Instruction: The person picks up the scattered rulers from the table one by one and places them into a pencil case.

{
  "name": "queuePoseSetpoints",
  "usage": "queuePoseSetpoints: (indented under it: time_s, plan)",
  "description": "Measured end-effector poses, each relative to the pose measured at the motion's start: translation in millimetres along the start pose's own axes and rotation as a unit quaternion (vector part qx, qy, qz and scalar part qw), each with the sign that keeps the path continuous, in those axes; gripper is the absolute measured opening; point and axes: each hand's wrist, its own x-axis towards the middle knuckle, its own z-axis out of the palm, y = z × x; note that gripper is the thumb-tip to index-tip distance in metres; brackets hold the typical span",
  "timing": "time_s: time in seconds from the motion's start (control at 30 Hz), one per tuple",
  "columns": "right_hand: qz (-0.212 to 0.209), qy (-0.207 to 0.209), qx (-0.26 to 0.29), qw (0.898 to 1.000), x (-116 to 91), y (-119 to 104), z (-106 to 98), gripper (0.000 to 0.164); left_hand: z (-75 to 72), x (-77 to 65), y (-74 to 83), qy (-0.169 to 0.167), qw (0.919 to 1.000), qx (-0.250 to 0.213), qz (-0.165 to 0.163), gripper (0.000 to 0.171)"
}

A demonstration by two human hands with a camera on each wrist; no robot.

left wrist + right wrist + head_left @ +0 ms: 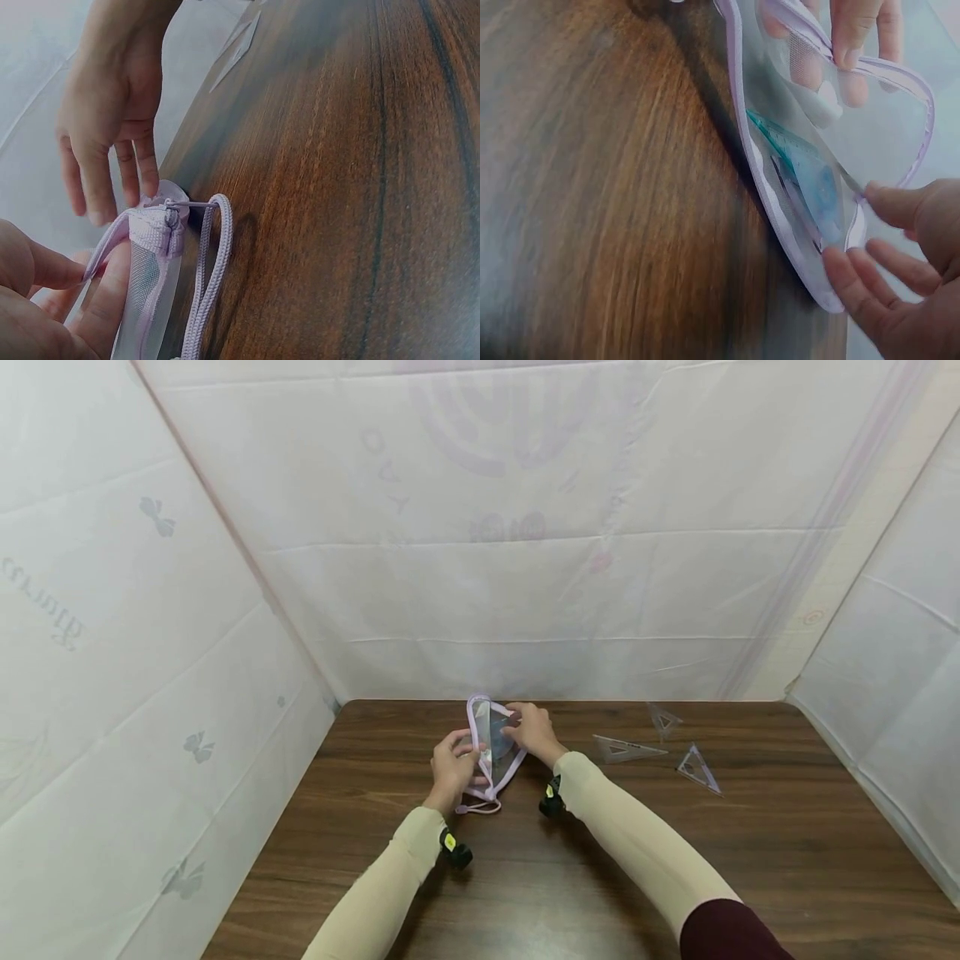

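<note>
A see-through pouch (pixel 514 767) with lilac trim and a zip stands unzipped near the table's far edge, a cord loop (pixel 214 255) hanging from its zip end. My left hand (pixel 453 764) pinches the trim of the pouch's mouth between thumb and fingers. At the other side of the mouth is my right hand (pixel 531 731), thumb and fingers apart, fingertips at the pouch's edge. Inside the pouch, a bluish-green transparent set square (pixel 802 169) leans beside a thin dark-edged piece that I cannot make out. The right fingertips are close to the set square's lower end.
Three clear set squares, a long one (pixel 624 749), a small one (pixel 664 722) and a purplish one (pixel 699 770), lie to the right on the brown wooden table (pixel 780 827). White printed sheets (pixel 525 602) hang behind and on both sides.
</note>
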Motion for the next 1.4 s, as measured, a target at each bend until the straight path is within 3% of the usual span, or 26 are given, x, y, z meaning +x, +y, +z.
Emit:
queuePoseSetpoints:
  time_s: [0.2, 0.67, 1.4]
  plan:
    - [-0.061, 0.006, 0.013, 0.998, -2.9, 7.7, -8.1, 0.062, -0.8, 1.7, -1.4, -0.003, 1.0000, 0.001, 0.000, 0.039]
    - [-0.095, -0.011, 0.007, 0.995, -12.4, 17.8, -34.6, 0.070, 0.8, 0.4, 0.0, 0.005, 0.9999, 0.007, -0.008, 0.039]
    - [-0.091, -0.020, -0.012, 0.996, -26.0, 38.9, -67.2, 0.071, 0.1, 1.0, -2.4, -0.005, 0.9998, -0.017, 0.009, 0.043]
